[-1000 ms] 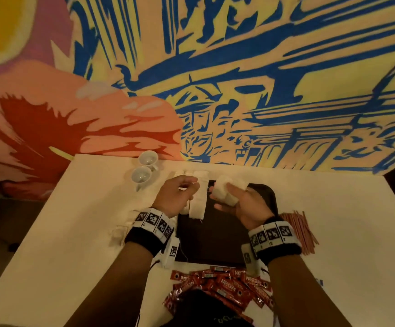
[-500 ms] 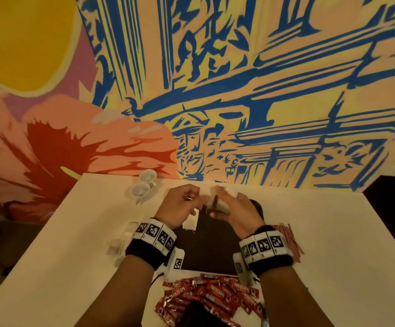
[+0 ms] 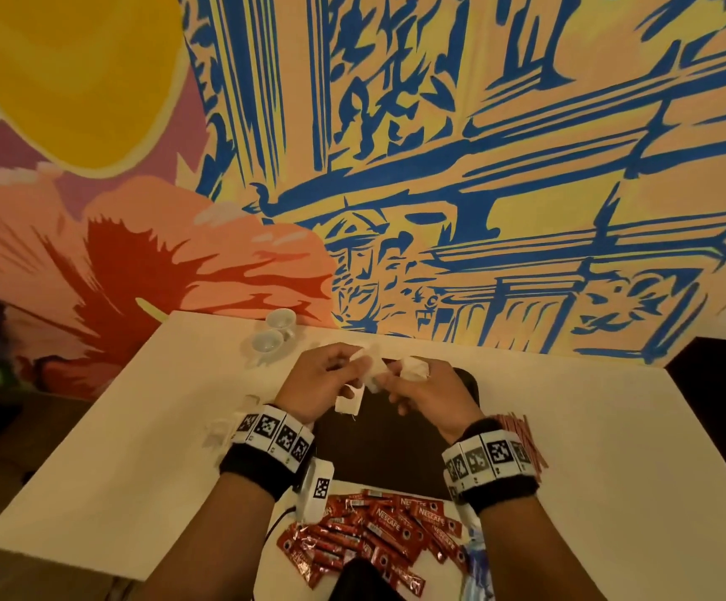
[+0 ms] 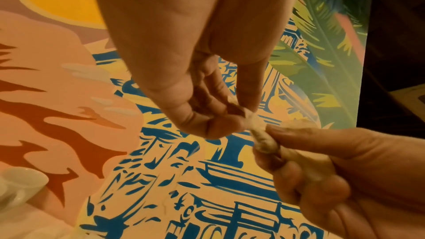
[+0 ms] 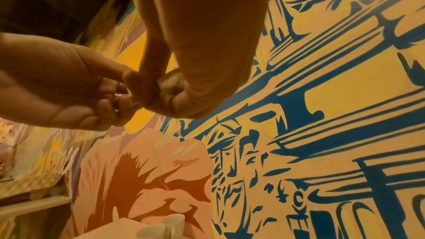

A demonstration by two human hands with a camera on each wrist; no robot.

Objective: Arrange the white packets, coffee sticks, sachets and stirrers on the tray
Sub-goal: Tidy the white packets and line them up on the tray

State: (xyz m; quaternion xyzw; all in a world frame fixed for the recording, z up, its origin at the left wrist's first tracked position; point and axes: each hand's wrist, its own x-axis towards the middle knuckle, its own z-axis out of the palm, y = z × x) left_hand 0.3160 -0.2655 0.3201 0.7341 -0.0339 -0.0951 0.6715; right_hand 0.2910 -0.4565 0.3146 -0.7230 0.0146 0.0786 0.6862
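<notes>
Both hands are raised over the dark tray (image 3: 395, 444) at the table's middle. My left hand (image 3: 322, 383) pinches a white packet (image 3: 367, 370) between thumb and fingers; another white packet (image 3: 348, 403) shows just below it. My right hand (image 3: 421, 388) grips a small bunch of white packets (image 3: 413, 367) and its fingertips meet the left hand's packet. In the left wrist view the packet (image 4: 260, 134) is pinched by both hands. Red coffee sticks (image 3: 378, 531) lie heaped at the near edge. Red stirrers (image 3: 521, 435) lie right of the tray.
Two small white cups (image 3: 274, 331) stand at the table's back left by the painted wall. Some pale packets (image 3: 226, 427) lie on the white table (image 3: 135, 448) left of the tray. A dark drop borders the table's right side.
The hands have come together: a second ago they were apart, each with white packets. The long white strip hanging from my left hand is now shorter in view. The head view tilted up.
</notes>
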